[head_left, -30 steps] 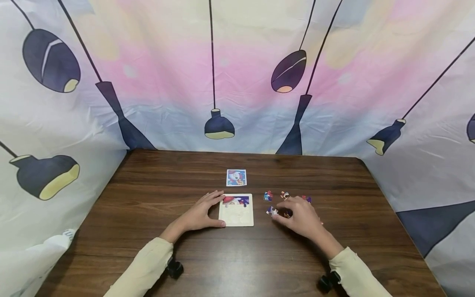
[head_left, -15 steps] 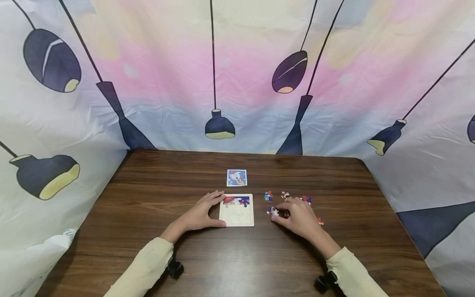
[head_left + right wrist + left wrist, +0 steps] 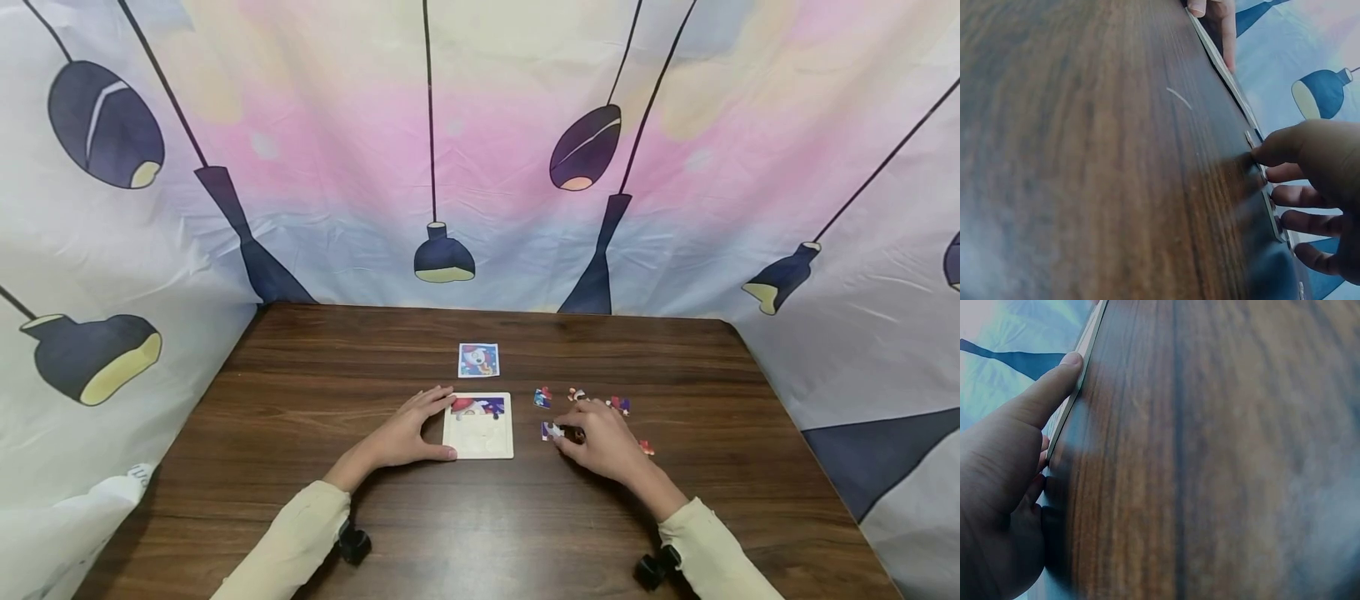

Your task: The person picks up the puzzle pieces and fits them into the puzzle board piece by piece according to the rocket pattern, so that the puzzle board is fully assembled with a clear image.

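In the head view my left hand (image 3: 401, 429) holds the left side of a small cream puzzle board (image 3: 482, 440), thumb at its near corner and fingertips at its far corner. A row of joined pieces (image 3: 477, 406) with a red hat fills the top of the board. The left wrist view shows my thumb (image 3: 1063, 378) on the board's edge. To the right, my right hand (image 3: 606, 437) has its thumb and index finger pinching a white and purple puzzle piece (image 3: 551, 431) low over the table. Another darker piece (image 3: 576, 434) lies partly hidden beneath that hand.
Loose pieces lie around the right hand: a blue and red one (image 3: 542, 397), a pale one (image 3: 576, 393), a purple and red one (image 3: 619, 405) and an orange-red one (image 3: 646, 447). A picture card (image 3: 478, 360) lies behind the board on the brown wooden table (image 3: 337, 350).
The white and purple piece has turned in my right fingers and now sits straighter, shifted slightly right. My left hand and the board have stayed in place.
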Motion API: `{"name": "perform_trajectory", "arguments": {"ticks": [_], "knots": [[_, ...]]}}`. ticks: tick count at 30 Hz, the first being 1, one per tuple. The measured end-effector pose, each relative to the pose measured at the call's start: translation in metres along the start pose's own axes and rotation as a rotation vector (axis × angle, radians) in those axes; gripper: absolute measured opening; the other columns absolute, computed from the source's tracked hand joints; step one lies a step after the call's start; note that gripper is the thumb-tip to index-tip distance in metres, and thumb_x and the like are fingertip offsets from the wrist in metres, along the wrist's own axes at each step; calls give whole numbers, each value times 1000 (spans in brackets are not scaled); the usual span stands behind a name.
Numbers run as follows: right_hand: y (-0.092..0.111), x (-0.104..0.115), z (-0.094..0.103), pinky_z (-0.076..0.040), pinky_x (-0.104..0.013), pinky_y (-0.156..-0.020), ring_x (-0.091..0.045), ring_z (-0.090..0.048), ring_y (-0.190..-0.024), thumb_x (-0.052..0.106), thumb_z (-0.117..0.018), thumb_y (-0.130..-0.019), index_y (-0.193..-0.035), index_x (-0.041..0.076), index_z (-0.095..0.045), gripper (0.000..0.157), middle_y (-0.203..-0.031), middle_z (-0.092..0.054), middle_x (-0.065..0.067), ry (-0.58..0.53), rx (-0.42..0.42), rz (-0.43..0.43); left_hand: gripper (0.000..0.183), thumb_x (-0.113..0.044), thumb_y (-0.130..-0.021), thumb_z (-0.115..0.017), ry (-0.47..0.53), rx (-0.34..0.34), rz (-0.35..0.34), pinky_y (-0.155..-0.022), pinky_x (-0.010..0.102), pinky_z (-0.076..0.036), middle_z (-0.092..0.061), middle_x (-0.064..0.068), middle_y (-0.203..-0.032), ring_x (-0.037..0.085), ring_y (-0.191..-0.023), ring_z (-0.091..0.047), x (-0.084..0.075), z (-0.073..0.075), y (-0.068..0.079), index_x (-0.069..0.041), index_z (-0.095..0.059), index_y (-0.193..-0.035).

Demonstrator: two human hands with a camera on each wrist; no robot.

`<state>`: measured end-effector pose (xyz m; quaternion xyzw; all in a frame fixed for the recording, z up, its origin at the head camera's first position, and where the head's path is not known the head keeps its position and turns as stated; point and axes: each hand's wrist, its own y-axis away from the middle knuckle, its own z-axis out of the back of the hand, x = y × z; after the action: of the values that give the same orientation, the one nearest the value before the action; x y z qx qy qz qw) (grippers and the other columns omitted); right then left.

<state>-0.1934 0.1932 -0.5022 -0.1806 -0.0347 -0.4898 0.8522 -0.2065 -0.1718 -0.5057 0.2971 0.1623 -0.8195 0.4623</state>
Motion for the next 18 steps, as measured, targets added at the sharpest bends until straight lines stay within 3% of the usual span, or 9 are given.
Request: {"name": "perform_trajectory", "arguments": {"ticks": [6,18], "knots": [[0,-1,2,-49,-35,-72,-13,-57,-87,36,-84,-85,-107,14,-81,31,-95,-68,4,-45,14,19,96,-56,-82,-82,-4,2,2,-123,61,-17,-29,4,-167,32,-157,-16,-1,0,0,-12,-41,-158],[-3,-8,-2,-49,-32,-75,-10,-55,-89,36,-83,-87,-101,19,-82,22,-92,-67,10,-88,27,42,97,-57,-82,-81,1,4,1,-124,61,-15,-29,4,-167,33,-157,-16,-1,0,0,-13,-40,-158]]}}
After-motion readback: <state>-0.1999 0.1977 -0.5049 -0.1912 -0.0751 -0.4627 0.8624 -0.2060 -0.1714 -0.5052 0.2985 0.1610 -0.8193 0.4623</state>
